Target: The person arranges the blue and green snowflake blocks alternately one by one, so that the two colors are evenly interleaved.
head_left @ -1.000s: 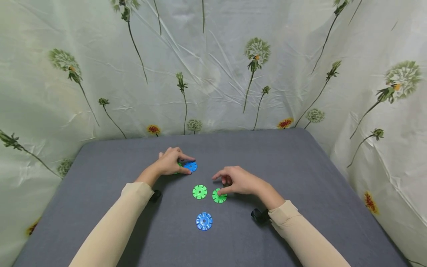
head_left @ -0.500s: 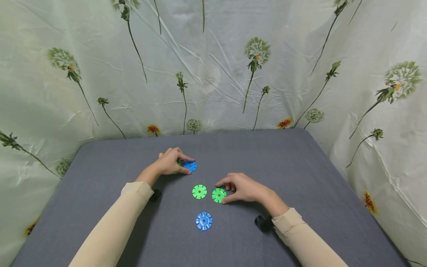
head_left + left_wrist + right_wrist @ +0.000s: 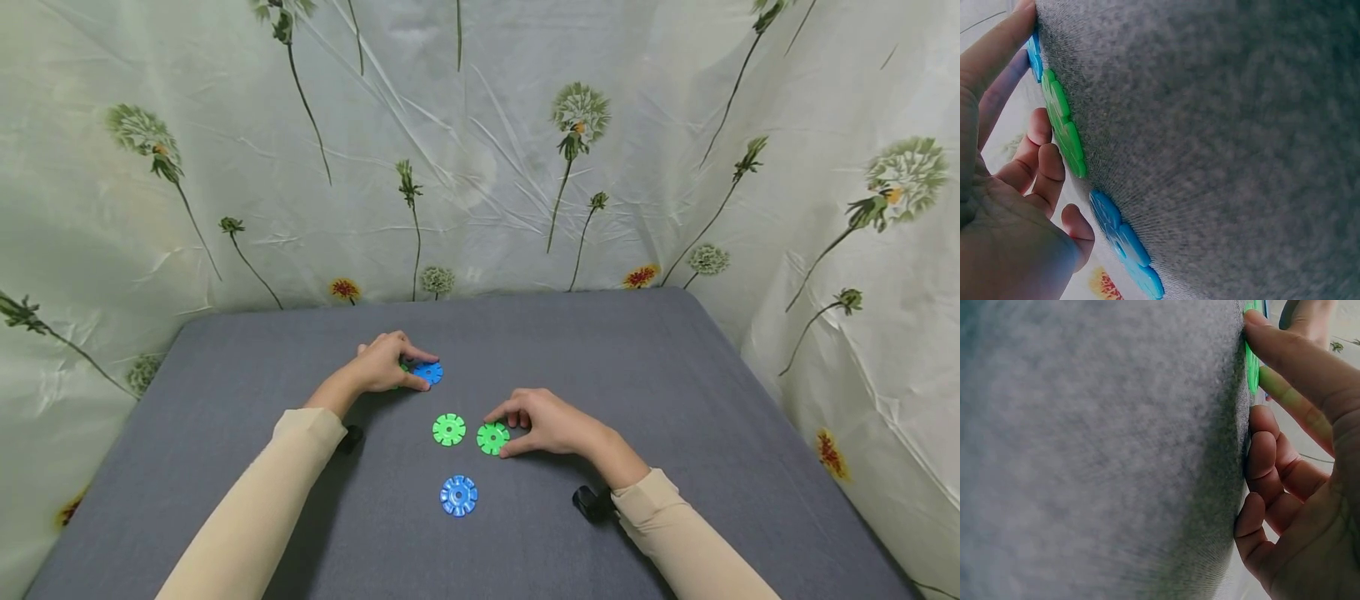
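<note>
At the far side my left hand (image 3: pixel 384 364) holds a blue notched plastic disc (image 3: pixel 429 372) by its edges, thumb on the near side and forefinger on the far side. Under that hand lies a green disc (image 3: pixel 1065 125), mostly hidden from the head view, with another blue disc (image 3: pixel 1125 244) beyond it in the left wrist view. My right hand (image 3: pixel 555 425) has thumb and forefinger at opposite edges of a green notched disc (image 3: pixel 492 438), flat on the cloth. The right hand's other fingers curl loosely, touching the cloth.
Just left of the right hand's disc lies another green disc (image 3: pixel 448 429), apart from it. Closer to me is a blue disc (image 3: pixel 458 496). Grey cloth (image 3: pixel 600 358) covers the table, and a flower-print curtain (image 3: pixel 480 167) hangs behind and at both sides.
My right hand has drawn back slightly toward me, its thumb leaving the green disc's top for the near edge and its forefinger coming to the far edge. The left hand stays put.
</note>
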A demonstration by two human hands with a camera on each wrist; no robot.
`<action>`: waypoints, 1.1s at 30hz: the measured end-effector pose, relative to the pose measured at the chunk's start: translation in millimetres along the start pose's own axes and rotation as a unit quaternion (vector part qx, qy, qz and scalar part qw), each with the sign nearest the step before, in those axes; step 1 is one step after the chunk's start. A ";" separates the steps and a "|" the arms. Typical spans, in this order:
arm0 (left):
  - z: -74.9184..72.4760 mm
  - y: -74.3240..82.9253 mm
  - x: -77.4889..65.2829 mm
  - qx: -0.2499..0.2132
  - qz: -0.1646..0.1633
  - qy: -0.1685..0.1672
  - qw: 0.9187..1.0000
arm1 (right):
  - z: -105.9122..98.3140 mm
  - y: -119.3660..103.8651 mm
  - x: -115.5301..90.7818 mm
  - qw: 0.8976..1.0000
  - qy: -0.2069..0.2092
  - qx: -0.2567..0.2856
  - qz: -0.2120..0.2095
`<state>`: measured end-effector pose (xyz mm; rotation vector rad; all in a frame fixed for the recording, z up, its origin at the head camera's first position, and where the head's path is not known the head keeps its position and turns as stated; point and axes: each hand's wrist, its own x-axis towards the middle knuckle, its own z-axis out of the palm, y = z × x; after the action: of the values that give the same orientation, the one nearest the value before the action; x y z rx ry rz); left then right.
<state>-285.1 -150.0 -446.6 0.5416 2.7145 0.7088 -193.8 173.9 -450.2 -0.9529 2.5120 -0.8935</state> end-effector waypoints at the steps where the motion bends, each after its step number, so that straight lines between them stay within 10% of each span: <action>1: -0.1 0.4 0.1 -0.001 0.000 0.001 1.000 | -0.3 -0.1 0.4 1.000 -0.001 -0.002 0.001; 33: -2.8 1.9 -2.6 -0.007 0.002 -0.003 1.000 | 0.8 -3.2 -0.6 1.000 -0.013 0.024 -0.002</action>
<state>-283.3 -150.7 -442.8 0.5460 2.7011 0.7257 -191.4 172.1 -448.6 -0.9492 2.4560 -0.9319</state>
